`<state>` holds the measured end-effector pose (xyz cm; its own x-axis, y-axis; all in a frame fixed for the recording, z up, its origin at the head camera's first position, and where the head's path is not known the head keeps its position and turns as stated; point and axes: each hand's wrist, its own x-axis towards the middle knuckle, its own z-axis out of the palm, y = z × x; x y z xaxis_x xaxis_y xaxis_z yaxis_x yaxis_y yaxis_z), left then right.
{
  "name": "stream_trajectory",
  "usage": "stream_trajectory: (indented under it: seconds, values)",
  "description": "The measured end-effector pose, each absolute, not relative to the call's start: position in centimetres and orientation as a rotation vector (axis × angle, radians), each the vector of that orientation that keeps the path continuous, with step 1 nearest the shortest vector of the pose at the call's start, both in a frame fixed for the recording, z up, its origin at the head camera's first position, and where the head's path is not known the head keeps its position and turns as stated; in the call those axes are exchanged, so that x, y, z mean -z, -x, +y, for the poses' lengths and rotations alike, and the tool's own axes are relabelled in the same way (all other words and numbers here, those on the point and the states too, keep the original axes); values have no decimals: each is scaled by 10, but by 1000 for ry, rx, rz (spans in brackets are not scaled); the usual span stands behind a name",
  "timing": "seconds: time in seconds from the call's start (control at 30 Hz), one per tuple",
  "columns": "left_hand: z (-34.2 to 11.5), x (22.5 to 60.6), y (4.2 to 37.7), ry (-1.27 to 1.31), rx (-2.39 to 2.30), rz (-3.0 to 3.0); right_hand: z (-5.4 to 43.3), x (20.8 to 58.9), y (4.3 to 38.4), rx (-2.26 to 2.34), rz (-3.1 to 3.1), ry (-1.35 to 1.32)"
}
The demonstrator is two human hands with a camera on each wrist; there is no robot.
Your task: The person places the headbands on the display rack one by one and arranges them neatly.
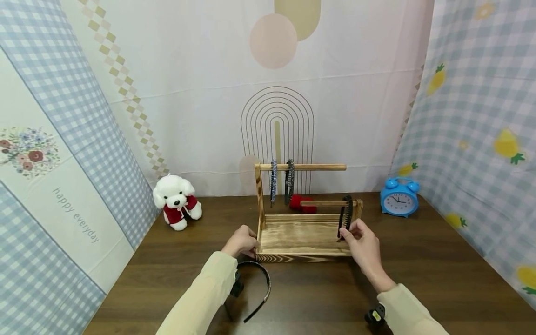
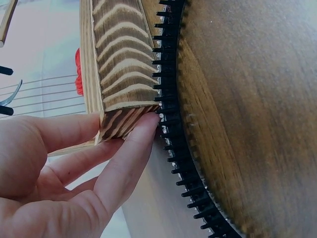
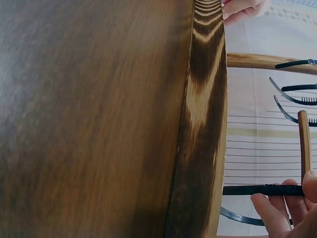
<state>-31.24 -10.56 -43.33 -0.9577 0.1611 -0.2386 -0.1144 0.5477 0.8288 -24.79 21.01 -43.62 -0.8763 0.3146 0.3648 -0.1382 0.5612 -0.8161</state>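
Note:
A wooden headband rack (image 1: pixel 305 257) with a tray base and two bars stands on the table. My left hand (image 1: pixel 242 241) pinches the tray's front left corner, the fingers reaching its underside. On the right, a black headband (image 1: pixel 348 211) hangs over the lower bar (image 1: pixel 324 203), its ends pointing down. My right hand (image 1: pixel 365 244) holds that headband near its lower end between thumb and fingers. From the upper bar (image 1: pixel 318 167) hang a blue glittery headband (image 1: pixel 274 181) and a dark headband (image 1: pixel 290 179). Another black toothed headband (image 2: pixel 171 89) lies on the table beside my left wrist.
Behind the rack is a red object (image 1: pixel 296 202), partly hidden. A white plush dog (image 1: pixel 176 200) in red sits at the back left. A blue alarm clock (image 1: pixel 399 197) stands at the back right. Printed cloth (image 1: pixel 201 121) hangs round the table (image 1: pixel 318 302).

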Motion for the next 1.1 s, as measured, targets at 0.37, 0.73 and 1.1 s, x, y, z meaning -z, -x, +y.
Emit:
stream_trajectory:
  seconds: [0.37,0.73,1.1]
  values:
    - [-105,434,312,-56,-1357,2513,220,434,247,-1299,-2400,223]
    - [-106,432,310,-63,-1356,2516,226,428,243,-1317,-2452,268]
    - [-105,431,309,-68,-1357,2518,228,423,236,-1513,-2420,289]
